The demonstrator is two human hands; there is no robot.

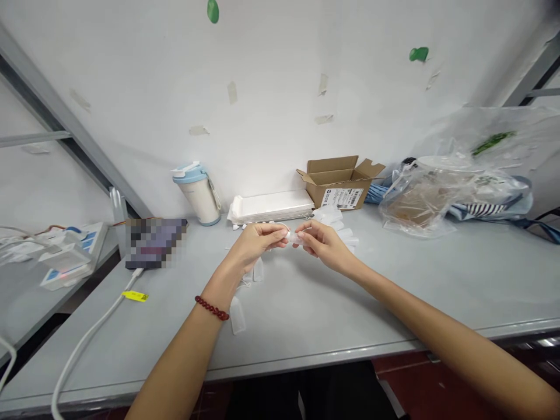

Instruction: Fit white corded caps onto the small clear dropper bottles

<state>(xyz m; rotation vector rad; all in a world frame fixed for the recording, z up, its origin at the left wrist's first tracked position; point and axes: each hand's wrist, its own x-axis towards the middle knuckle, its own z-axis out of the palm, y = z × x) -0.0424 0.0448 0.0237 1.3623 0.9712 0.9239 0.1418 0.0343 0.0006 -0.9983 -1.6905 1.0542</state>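
Above the middle of the table my left hand (263, 238) and my right hand (321, 242) meet, both with fingers pinched. Between their fingertips is a small translucent white piece (290, 236), with a thin white loop arching just above it. Its exact kind is too small to tell. Below my left hand lie a flat translucent tab (237, 315) and a smaller one (258, 270) near some thin white cord. Behind my right hand sits a loose pile of translucent white pieces (329, 217), partly hidden by the hand.
Along the wall stand a blue-lidded tumbler (199, 195), a stack of flat white packs (275, 204) and an open cardboard box (339, 186). Plastic-bagged things (420, 201) lie at the right. To the left are a phone (155, 242), its white cable (94, 329) and power strips (79, 256).
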